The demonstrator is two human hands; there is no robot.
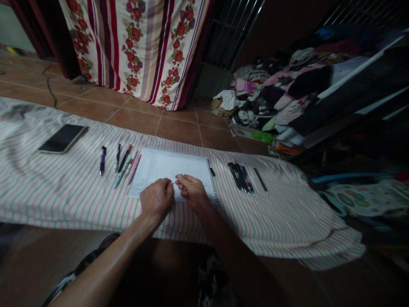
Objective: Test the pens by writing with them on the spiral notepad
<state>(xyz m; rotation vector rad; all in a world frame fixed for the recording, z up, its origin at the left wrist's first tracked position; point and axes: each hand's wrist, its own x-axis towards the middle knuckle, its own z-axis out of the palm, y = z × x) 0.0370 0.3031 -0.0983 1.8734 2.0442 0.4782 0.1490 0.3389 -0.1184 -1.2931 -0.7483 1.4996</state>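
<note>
Over an open spiral notebook with printed or written pages, my two hands meet. My left hand is closed, its thumb and fingers pinched together. Close beside it, my right hand is also closed in a pinch. A thin pale piece shows between the fingertips of both hands; it is too small to tell its kind. Left of the notebook lie several pens, among them a pink pen and a purple-and-black pen. A group of dark pens lies to the right, with a single black pen apart.
A dark-screened phone or tablet lies at the left on the striped cloth. A small black object touches the notebook's spiral edge. Beyond are a floral curtain, tiled floor and a heap of clothes.
</note>
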